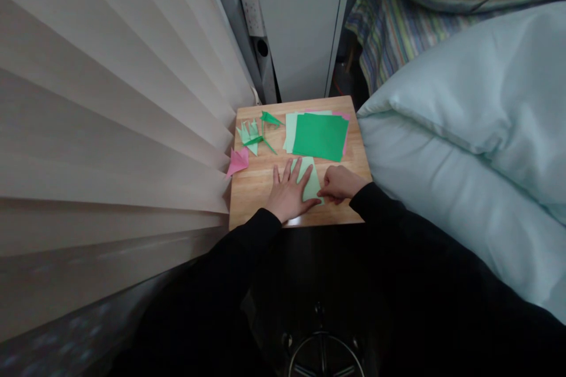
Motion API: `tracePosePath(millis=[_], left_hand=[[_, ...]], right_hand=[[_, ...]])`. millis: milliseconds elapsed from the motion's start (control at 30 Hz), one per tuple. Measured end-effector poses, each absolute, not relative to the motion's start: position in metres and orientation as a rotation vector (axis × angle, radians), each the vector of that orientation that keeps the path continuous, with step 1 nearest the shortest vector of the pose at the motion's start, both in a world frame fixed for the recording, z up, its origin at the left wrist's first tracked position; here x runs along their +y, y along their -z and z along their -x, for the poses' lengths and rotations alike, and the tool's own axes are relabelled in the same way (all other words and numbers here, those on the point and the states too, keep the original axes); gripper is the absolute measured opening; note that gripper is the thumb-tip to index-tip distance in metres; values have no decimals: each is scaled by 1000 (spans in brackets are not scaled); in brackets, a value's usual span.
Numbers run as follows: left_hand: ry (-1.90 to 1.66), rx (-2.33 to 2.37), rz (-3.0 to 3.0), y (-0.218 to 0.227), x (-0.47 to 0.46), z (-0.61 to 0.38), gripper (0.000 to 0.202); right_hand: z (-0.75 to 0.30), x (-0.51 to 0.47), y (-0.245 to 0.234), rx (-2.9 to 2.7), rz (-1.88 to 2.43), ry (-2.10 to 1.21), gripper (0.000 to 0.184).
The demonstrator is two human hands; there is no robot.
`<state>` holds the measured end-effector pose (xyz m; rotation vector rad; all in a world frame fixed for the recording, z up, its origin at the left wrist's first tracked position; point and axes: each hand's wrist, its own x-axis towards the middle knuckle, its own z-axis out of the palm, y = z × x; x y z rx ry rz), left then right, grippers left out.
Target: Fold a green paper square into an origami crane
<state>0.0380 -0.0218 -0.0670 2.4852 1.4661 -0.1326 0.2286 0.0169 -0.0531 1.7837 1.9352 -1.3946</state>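
Note:
A pale green sheet of origami paper (pixel 312 179), narrower than the stacked sheets and apparently folded, lies on a small wooden table (pixel 252 200). My left hand (pixel 289 189) is spread flat over its left side, fingers apart, holding it down. At the paper's lower right edge, my right hand (pixel 339 184) is closed with its fingers curled, and a fingertip touches the edge. Whether it pinches the paper is hard to see. Just beyond lies a stack of square sheets with a dark green one (pixel 321 136) on top, and pale green and pink ones showing beneath.
Folded paper pieces stand at the table's far left: pale green (pixel 250 132), dark green (pixel 270 119) and pink (pixel 239 161). A pleated curtain (pixel 132 100) borders the left side. A light blue quilt (pixel 442 147) presses close on the right. Behind is a white cabinet (pixel 300 29).

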Motion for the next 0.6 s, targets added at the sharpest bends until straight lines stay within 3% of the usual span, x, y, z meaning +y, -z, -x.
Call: tracePosePath(millis=[233, 600], left_hand=[[149, 1417, -2459, 66, -18, -34, 88], [137, 1470, -2419, 63, -17, -37, 95]], right_hand=[[-230, 16, 45, 1866, -1807, 1446, 29], [-230, 13, 45, 1697, -1765, 1586, 22]])
